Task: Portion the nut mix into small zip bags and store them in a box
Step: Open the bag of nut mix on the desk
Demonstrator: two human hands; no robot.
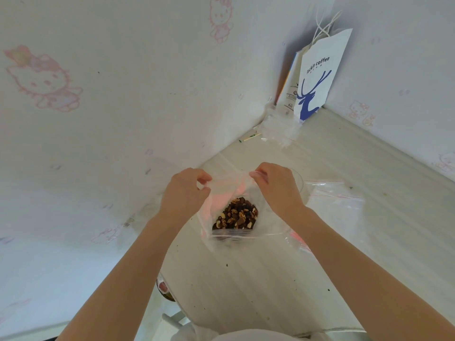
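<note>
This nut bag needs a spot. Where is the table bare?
Bare table lies nearest you, just below the nut bag. Another bare strip runs along the right wall past the empty zip bags. The corner by the paper bag is crowded with clear plastic.

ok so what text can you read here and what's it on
"luckin coffee": on the white paper carrier bag with a blue deer logo.
Small line under that name: too small to read.
Print on the white flat package behind it: too small to read.
On the clear plastic zip bag of nut mix: no text visible.
</note>
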